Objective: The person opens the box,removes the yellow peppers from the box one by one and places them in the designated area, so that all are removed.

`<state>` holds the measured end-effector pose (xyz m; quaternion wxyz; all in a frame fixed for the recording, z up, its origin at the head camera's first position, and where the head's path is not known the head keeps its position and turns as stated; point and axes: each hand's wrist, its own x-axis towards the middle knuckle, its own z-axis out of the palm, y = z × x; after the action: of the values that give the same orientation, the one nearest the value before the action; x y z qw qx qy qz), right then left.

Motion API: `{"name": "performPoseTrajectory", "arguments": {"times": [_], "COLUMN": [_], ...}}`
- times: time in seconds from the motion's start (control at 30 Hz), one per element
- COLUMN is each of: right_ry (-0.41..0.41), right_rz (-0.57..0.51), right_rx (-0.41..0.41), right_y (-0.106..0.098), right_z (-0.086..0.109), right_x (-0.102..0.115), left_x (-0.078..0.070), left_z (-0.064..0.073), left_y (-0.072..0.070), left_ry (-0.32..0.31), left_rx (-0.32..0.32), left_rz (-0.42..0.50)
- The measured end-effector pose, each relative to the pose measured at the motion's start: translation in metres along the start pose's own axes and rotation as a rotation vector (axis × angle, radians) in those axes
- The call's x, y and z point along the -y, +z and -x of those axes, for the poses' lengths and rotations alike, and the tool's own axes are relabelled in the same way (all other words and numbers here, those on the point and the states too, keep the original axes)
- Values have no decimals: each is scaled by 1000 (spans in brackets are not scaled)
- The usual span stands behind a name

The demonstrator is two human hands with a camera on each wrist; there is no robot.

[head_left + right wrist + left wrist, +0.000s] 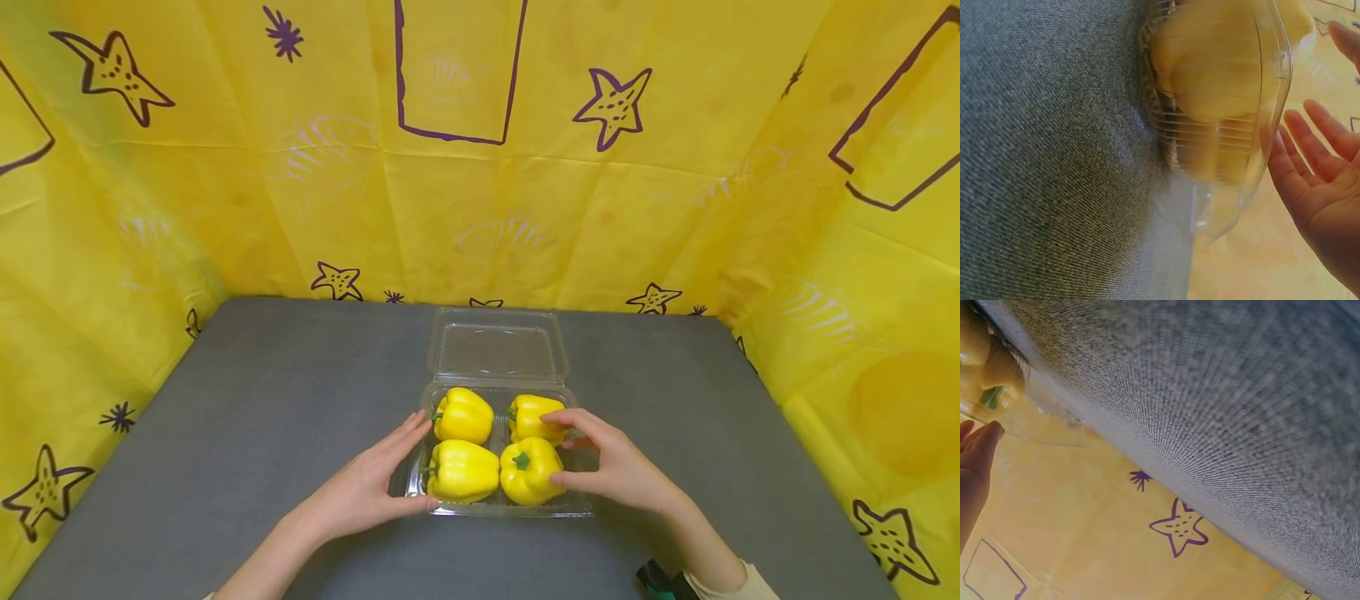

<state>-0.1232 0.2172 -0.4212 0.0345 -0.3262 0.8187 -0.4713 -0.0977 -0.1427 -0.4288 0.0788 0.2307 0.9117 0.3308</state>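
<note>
A clear plastic clamshell container sits on the table with its lid folded back, away from me. Several yellow bell peppers fill its base: a back left one, a front left one, a back right one and a front right one with its green stem facing up. My left hand rests along the container's left side, fingers extended and thumb near the front corner. Over the right side, my right hand has its fingertips right at the two right peppers. The right wrist view shows its fingers loosely spread beside the container wall.
A grey cloth-covered table lies under everything. Yellow fabric printed with starfish and fish hangs at the back and both sides. A dark object with a green part is beside my right wrist at the front edge.
</note>
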Motion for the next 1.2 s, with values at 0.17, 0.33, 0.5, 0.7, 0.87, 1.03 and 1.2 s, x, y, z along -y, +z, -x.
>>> {"name": "performPoseTrajectory", "arguments": {"times": [0.17,0.33,0.5,0.7,0.87,1.03,1.2], "right_ry": [-42,-71,-83,-96,-81,-79,-60], "right_rz": [52,115,131,156,170,177,179], "right_rx": [23,35,38,34,43,52,59], "right_y": [3,5,6,8,9,9,9], "right_z": [1,2,3,5,6,7,7], "right_x": [2,2,2,1,1,1,1], "left_x": [0,1,1,1,0,0,0], "left_z": [0,0,0,0,0,0,0], "left_y": [0,0,0,0,0,0,0], "left_ry": [9,21,24,27,27,27,29], "left_rx": [6,11,17,16,14,11,11], "left_rz": [6,6,12,15,12,17,16]}}
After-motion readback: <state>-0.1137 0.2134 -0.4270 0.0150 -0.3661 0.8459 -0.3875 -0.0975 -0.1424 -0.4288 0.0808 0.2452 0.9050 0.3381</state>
